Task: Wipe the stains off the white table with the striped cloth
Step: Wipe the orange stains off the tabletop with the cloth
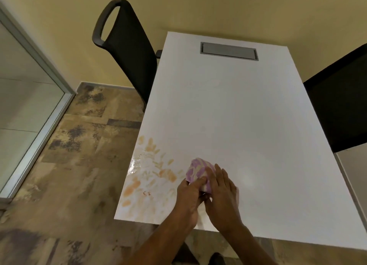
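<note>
Both hands are on the bunched purple-and-cream striped cloth [198,170], at the near-left part of the white rectangular bench [238,106]. The left hand [188,194] has its grip curled round the cloth's near edge, while the right hand [221,191] presses flat on top, fingers straight. There are smeared orange stains [151,175] just left of the cloth.

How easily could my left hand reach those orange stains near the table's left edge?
Probably yes, easily: the left hand holds the striped cloth just right of the orange stains, and only bare white table lies between them.
</note>
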